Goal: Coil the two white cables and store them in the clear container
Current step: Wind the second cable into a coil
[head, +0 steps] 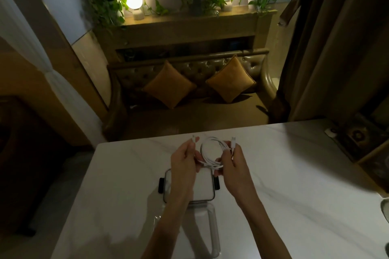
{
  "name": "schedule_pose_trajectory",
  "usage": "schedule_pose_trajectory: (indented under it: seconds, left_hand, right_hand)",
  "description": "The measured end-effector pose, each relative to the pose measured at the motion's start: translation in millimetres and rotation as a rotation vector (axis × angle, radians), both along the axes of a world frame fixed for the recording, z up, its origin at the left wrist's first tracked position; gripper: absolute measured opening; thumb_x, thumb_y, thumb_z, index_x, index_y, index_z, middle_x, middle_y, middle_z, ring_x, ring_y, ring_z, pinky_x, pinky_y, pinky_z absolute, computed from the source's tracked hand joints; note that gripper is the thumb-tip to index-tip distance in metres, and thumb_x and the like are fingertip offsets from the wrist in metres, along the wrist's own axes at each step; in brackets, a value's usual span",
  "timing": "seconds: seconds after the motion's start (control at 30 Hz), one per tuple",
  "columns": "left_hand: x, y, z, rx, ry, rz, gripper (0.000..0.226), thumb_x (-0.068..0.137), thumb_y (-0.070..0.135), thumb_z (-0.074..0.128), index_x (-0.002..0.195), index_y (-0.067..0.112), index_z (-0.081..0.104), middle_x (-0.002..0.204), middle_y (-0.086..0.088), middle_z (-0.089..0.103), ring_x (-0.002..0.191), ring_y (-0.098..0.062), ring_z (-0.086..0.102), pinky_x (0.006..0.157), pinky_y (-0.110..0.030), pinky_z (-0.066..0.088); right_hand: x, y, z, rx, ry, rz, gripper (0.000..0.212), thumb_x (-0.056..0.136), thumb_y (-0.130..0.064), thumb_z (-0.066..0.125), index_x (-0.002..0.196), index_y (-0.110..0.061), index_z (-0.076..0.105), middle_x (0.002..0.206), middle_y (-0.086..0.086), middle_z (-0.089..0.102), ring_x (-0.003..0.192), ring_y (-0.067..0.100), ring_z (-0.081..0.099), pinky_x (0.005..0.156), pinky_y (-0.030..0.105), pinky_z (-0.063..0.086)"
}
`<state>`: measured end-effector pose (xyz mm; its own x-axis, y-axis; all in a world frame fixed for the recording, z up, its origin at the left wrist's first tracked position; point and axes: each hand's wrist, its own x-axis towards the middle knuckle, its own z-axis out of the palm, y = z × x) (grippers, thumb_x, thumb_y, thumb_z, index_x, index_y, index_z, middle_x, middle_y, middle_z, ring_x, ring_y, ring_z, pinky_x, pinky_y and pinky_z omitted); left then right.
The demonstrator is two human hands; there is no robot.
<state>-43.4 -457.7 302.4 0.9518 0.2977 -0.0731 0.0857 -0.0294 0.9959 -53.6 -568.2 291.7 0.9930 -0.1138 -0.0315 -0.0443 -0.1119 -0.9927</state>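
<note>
A white cable (211, 149) is wound into a round coil, held up over the white table (294, 174) between both hands. My left hand (184, 162) pinches one end, whose plug sticks up by the thumb. My right hand (231, 159) grips the coil's right side, the other plug pointing up above its fingers. Whether the coil is one cable or two, I cannot tell. Below the hands lies a clear lid (202, 183) with black side clips. The clear container (207, 231) stands nearer me, partly hidden by my left forearm.
Beyond the table's far edge is a dark sofa (189, 99) with two orange cushions. A small white object (330, 132) lies at the table's far right corner. A shelf unit (362, 147) stands to the right, and a curtain hangs above it.
</note>
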Motion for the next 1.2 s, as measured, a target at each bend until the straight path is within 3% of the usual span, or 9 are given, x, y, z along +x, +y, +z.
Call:
schedule_pose_trajectory:
  seconds: [0.13,0.23,0.3,0.47,0.63,0.7,0.8,1.03,1.2]
  left_hand:
    - [4,-3,-1,0.128,-0.049,-0.037,0.025,0.098,0.02,0.045,0.113,0.017,0.065,0.063,-0.003,0.059,0.058,-0.014,0.054,0.064,-0.03,0.051]
    - [2,-6,0,0.25,-0.125,-0.125,0.024,0.098,0.021,0.046,0.111,0.021,0.066,0.072,-0.009,0.067,0.07,-0.028,0.062,0.073,-0.035,0.054]
    - [1,-7,1,0.285,-0.157,-0.161,0.024,0.098,0.021,0.047,0.109,0.02,0.067,0.076,-0.008,0.069,0.072,-0.019,0.064,0.074,-0.023,0.053]
    - [5,-2,5,0.329,-0.236,-0.12,0.021,0.097,0.019,0.048,0.1,0.019,0.068,0.065,-0.01,0.062,0.054,-0.002,0.05,0.054,-0.007,0.04]
    - [7,-6,7,0.323,-0.265,-0.165,0.023,0.094,0.023,0.052,0.097,0.044,0.061,0.082,0.014,0.064,0.078,0.005,0.061,0.073,-0.008,0.049]
    - [8,-7,5,0.305,-0.242,-0.15,0.017,0.092,0.025,0.055,0.099,0.037,0.065,0.092,0.014,0.057,0.088,0.001,0.059,0.082,-0.019,0.051]
    - [12,-7,7,0.247,-0.196,-0.157,0.023,0.091,0.022,0.057,0.107,0.011,0.069,0.103,0.002,0.056,0.098,-0.007,0.059,0.079,-0.015,0.052]
    - [10,-1,17,-0.024,-0.022,-0.227,0.024,0.089,0.025,0.062,0.112,0.019,0.067,0.084,-0.001,0.074,0.067,-0.015,0.072,0.063,-0.026,0.06]
    - [5,-10,5,0.177,-0.154,-0.097,0.018,0.096,0.02,0.05,0.109,0.01,0.058,0.087,-0.004,0.07,0.059,-0.003,0.069,0.052,-0.013,0.054]
  right_hand:
    - [3,-9,-4,0.004,-0.008,-0.055,0.024,0.103,-0.019,0.032,0.118,-0.012,0.049,0.076,0.009,0.058,0.054,0.005,0.054,0.052,0.016,0.05]
    - [7,-17,-11,0.037,0.016,-0.092,0.026,0.102,-0.023,0.035,0.12,-0.014,0.052,0.094,0.014,0.062,0.072,0.014,0.058,0.066,0.028,0.053]
    - [7,-22,-12,0.035,0.022,-0.103,0.027,0.101,-0.027,0.037,0.12,-0.017,0.053,0.104,0.013,0.062,0.085,0.02,0.058,0.076,0.036,0.053]
    - [6,-24,-13,-0.159,-0.035,-0.082,0.017,0.098,-0.029,0.045,0.108,-0.022,0.056,0.096,0.008,0.061,0.081,0.022,0.062,0.067,0.034,0.056]
    - [5,-15,-8,-0.439,-0.192,-0.134,0.022,0.099,-0.017,0.042,0.116,-0.014,0.055,0.098,0.005,0.052,0.08,0.017,0.058,0.069,0.018,0.05]
    - [5,-15,-7,-0.483,-0.196,-0.123,0.023,0.099,-0.017,0.042,0.118,-0.014,0.055,0.098,0.007,0.052,0.076,0.018,0.058,0.067,0.023,0.053]
    - [3,-11,-10,-0.401,-0.154,-0.097,0.021,0.099,-0.017,0.043,0.115,-0.017,0.056,0.096,0.008,0.053,0.074,0.019,0.06,0.063,0.032,0.058]
    - [0,-12,-11,-0.121,-0.117,-0.058,0.02,0.098,-0.016,0.045,0.113,-0.012,0.059,0.095,0.012,0.058,0.066,0.012,0.06,0.051,0.015,0.05]
    - [4,-13,-13,-0.165,-0.03,-0.019,0.024,0.098,-0.02,0.047,0.118,-0.014,0.058,0.106,0.01,0.06,0.069,0.013,0.062,0.047,0.014,0.05]
